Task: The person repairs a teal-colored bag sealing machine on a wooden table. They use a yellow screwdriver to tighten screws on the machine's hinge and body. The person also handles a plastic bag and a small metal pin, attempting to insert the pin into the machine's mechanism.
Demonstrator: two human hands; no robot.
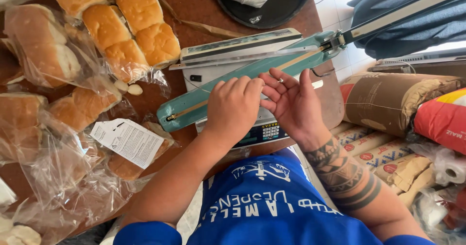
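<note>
A teal bag-sealing machine (252,70) lies on the brown table (194,4), its arm raised toward the upper right. My left hand (234,106) is a closed fist over the machine's front end, palm down. Beside it, my right hand (291,101) is palm up with the fingers spread, a ring on one finger. A thin thread (388,104) seems to run from my hands out to the right. Whether the left fist pinches this thread is hard to see.
Bread rolls in clear plastic bags (53,123) crowd the left side, with loose rolls (128,29) at the top. A white leaflet (127,140) lies on one bag. Paper and red sacks (403,109) are stacked at the right. A dark round tray (267,9) sits behind the sealer.
</note>
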